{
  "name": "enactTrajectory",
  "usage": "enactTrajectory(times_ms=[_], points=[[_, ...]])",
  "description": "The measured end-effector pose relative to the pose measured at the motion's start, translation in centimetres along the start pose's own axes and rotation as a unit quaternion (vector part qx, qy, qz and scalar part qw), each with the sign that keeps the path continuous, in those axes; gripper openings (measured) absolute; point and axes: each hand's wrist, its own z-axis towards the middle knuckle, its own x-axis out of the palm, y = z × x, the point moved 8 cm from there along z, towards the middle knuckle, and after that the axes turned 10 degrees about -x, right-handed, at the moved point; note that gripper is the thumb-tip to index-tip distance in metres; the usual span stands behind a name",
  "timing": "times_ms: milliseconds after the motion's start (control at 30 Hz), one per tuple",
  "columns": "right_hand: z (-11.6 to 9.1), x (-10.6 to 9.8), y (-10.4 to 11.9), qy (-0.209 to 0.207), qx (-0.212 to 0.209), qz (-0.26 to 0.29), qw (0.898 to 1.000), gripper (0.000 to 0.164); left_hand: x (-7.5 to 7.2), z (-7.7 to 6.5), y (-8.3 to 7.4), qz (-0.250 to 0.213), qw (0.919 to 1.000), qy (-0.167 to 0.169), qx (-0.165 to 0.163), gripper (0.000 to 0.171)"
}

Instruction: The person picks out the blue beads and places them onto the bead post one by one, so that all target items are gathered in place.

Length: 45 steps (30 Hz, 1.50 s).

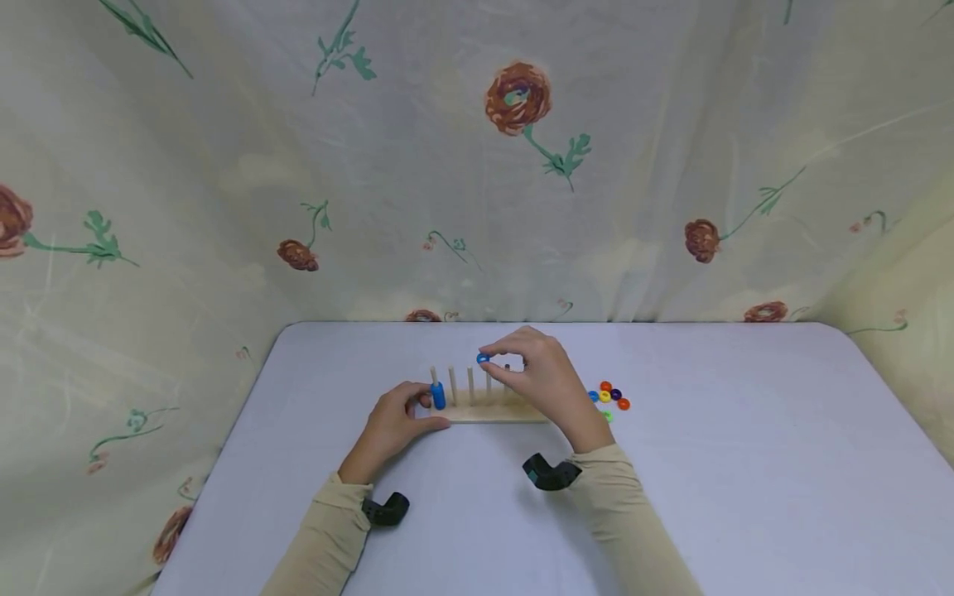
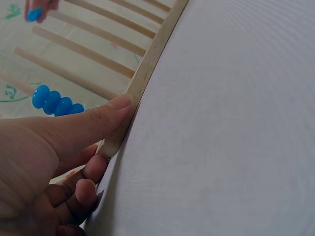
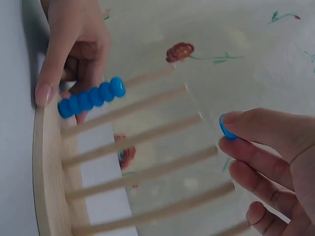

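Note:
A wooden peg rack [image 1: 492,412] stands on the table, with several upright pegs in a row along its base. Blue ring beads [image 3: 93,97] are stacked on the peg at its left end. My left hand [image 1: 395,420] grips that end of the base, thumb along the front edge and fingers behind. Above the middle pegs, my right hand [image 1: 550,379] pinches one blue ring bead [image 3: 227,129] between thumb and forefinger. That bead is apart from the peg tips. Part of the rack's right end is hidden by my right hand and forearm.
Loose ring beads in several colours, among them an orange bead [image 1: 623,404] and a yellow bead [image 1: 605,396], lie right of the rack. The white table [image 1: 745,463] meets a flowered curtain [image 1: 596,248] at its back edge.

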Motion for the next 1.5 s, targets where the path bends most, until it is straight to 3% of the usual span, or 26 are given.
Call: enactTrajectory(times_ms=[400, 700, 1133, 1367, 1500], points=[[2.2, 3.2, 2.7, -0.006, -0.038, 0.011, 0.999, 0.018, 0.0, -0.1, -0.1, 0.001, 1.0, 0.0, 0.007, 0.04], [2.3, 4.7, 3.8, -0.025, -0.058, -0.013, 0.998, 0.017, -0.1, 0.0, 0.1, 0.007, 0.9999, -0.005, 0.011, 0.035], [2.2, 5.2, 3.9, -0.028, -0.07, -0.036, 0.996, 0.017, 0.0, 0.0, -0.1, 0.004, 0.9998, -0.001, 0.018, 0.034], [2.3, 4.8, 4.0, -0.043, -0.085, -0.038, 0.995, 0.035, 0.0, 0.0, -0.1, 0.007, 0.9998, 0.0, 0.016, 0.033], [2.2, 4.5, 4.0, -0.05, -0.083, -0.029, 0.995, 0.036, 0.0, -0.1, -0.1, 0.006, 0.9999, 0.0, 0.012, 0.033]])
